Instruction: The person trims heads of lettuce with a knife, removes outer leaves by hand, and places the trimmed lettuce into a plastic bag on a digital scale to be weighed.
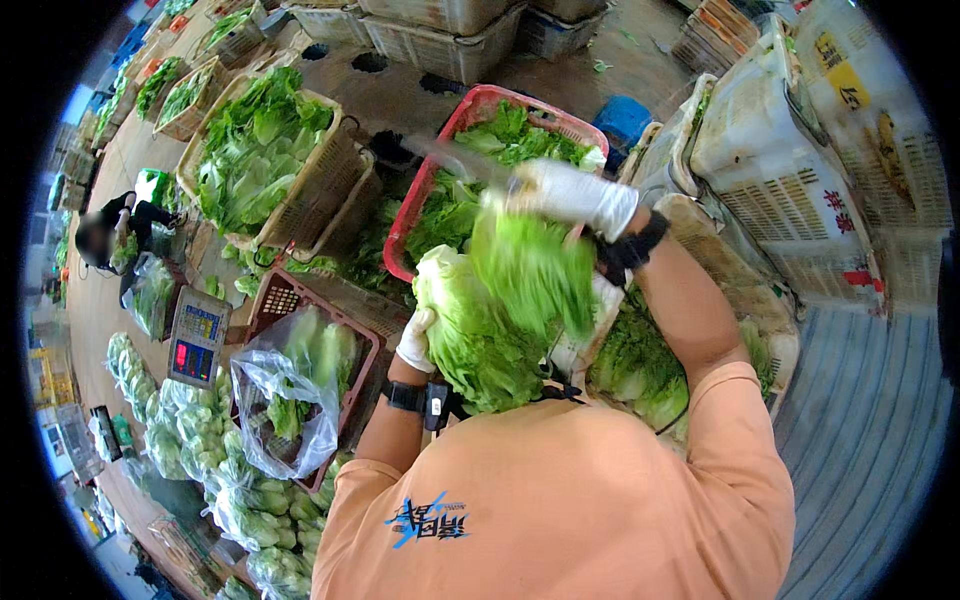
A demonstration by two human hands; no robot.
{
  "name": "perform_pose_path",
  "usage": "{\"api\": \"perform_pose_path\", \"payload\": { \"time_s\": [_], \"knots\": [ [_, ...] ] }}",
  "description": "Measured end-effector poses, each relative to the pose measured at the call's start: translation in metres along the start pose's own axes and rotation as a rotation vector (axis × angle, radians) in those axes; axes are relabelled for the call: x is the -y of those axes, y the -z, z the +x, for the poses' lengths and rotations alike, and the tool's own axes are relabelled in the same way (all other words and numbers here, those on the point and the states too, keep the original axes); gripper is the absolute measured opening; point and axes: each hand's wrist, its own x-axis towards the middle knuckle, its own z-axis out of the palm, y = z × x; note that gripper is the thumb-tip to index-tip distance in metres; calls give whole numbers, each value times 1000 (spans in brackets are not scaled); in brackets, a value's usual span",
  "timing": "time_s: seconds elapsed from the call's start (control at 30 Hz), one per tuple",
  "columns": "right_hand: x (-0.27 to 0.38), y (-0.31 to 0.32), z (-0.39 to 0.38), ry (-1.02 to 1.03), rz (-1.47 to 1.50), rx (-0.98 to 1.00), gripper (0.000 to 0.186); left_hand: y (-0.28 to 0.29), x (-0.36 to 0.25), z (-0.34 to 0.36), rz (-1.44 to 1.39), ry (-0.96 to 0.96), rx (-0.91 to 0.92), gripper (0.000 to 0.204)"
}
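My left hand (414, 341), in a white glove, holds a large head of leafy lettuce (470, 340) against my front. Above it my right hand (575, 194), also gloved, is closed on a knife (460, 160) whose blade is smeared by motion and points left. Blurred green leaves (535, 265) hang just below the right hand, over the lettuce head; whether that hand grips them too I cannot tell. Beyond both hands a red basket (398, 235) contains loose green leaves.
At my right side stands a crate with more lettuce (640, 360). Leftward are a bag-lined brown crate (375, 350), a digital scale (197, 335), bagged lettuce (190, 430) and a full yellow crate (310, 205). White crates (770, 150) stack at right. Another person (125, 225) crouches far left.
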Motion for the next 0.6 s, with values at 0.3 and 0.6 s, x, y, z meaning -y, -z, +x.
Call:
{"api": "perform_pose_path", "payload": {
  "time_s": [0.3, 0.6],
  "knots": [
    [-29, -87, -23, -198, 279, -179, 56, 5, 0, 9, -205, 122, -84, 57],
    [-96, -114, -69, -69, 1113, -102, 55, -55, -43, 29, 485, 143, 4, 51]
  ]
}}
